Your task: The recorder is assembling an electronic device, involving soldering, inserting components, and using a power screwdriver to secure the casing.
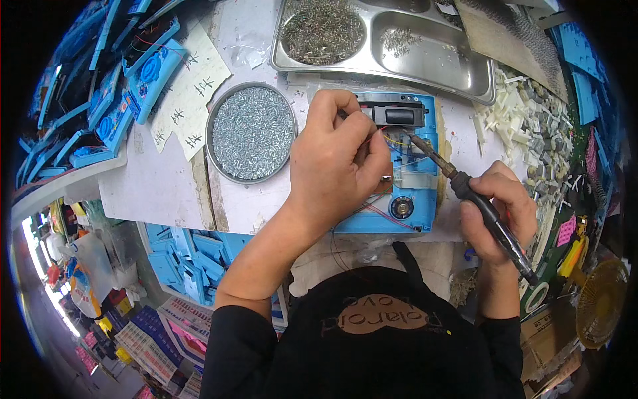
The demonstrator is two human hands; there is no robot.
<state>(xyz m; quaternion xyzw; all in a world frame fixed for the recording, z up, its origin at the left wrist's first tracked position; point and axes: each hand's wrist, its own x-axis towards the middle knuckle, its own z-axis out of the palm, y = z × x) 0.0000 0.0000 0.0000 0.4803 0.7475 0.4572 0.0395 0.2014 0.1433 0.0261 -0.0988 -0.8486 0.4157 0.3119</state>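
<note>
A blue plastic housing [425, 209] lies on the table in front of me, showing its inside. It holds a black rectangular part [396, 116], thin coloured wires, a strip of clear tape and a small round speaker [401, 207]. My right hand [502, 213] grips a soldering iron [488, 216] by its black handle. The iron's tip reaches the wires just below the black part. My left hand [339, 149] is over the housing's left side, fingers curled in a pinch near a red wire; what they hold is hidden behind the hand.
Left of the housing stands a round dish [251, 133] full of small metal pins. A steel compartment tray [425, 56] with small metal parts is behind. White plastic pieces [515, 113] are heaped at right. Blue housings [149, 80] pile up far left, and more blue parts [193, 259] sit below the table edge.
</note>
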